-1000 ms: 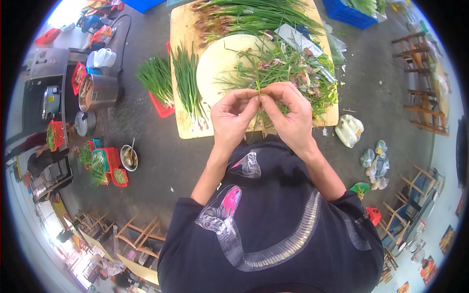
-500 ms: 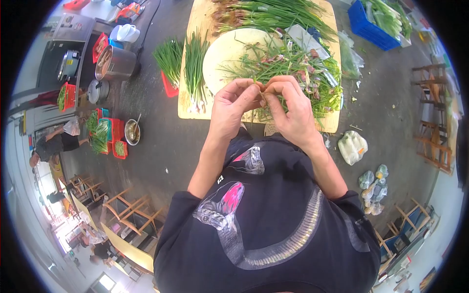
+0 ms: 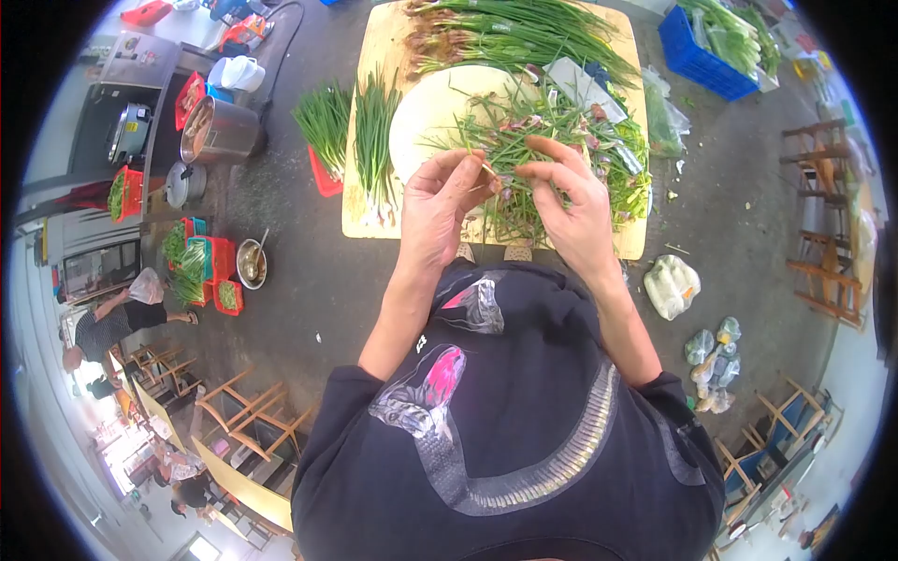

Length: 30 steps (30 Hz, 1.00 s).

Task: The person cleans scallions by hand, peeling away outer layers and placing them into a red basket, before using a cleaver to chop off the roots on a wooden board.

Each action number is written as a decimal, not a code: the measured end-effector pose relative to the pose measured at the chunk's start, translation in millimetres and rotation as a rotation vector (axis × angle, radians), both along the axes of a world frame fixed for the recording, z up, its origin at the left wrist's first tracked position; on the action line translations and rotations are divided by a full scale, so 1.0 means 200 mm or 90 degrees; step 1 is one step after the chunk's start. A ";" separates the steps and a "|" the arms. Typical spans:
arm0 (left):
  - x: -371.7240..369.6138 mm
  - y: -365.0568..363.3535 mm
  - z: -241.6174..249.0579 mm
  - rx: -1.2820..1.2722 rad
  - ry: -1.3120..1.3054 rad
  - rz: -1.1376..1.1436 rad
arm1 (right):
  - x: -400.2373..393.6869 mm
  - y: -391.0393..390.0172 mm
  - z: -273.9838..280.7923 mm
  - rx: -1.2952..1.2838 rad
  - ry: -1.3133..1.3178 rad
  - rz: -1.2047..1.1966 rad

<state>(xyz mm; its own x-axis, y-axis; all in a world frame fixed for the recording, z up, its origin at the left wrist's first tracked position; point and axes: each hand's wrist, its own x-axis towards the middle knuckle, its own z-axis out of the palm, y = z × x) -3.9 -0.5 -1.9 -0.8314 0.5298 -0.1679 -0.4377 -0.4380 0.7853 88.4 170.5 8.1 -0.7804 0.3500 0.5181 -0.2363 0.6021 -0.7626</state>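
My left hand [image 3: 438, 196] is closed in a pinch on a thin scallion [image 3: 489, 171], mostly hidden by the fingers. Just to the right, my right hand [image 3: 567, 198] is open, its fingers apart and nothing visible between them. Both hands are above a loose heap of green trimmings and papery peelings [image 3: 528, 126]. The heap partly covers a round pale chopping board [image 3: 416, 126] on a wooden table [image 3: 360, 222]. Scallions with brown roots [image 3: 524, 37] lie along the far side. A neat bunch of clean scallions [image 3: 375, 131] rests at the left edge.
Left of the table, more scallions [image 3: 324, 126] sit in a red basket [image 3: 326, 176]. A blue crate [image 3: 702, 61] of vegetables stands at far right. On the floor are a white sack [image 3: 672, 286], a metal bowl [image 3: 251, 265] and red baskets [image 3: 223, 257]. Another person [image 3: 103, 327] is at left.
My right hand has parted from the left hand, moving right with its fingers spreading. The left hand keeps its pinch. The person at left has moved, carrying a plastic bag.
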 end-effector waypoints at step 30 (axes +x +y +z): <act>-0.11 -0.17 -0.04 -0.139 0.171 0.010 | -0.16 -0.31 0.10 -0.015 -0.132 -0.023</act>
<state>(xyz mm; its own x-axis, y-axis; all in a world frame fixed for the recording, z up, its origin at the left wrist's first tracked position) -26.8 -35.0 -9.4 -0.8691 0.4921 -0.0494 -0.1968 -0.2526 0.9473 56.8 107.8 27.4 -0.8562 0.3902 0.3387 -0.0506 0.5891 -0.8065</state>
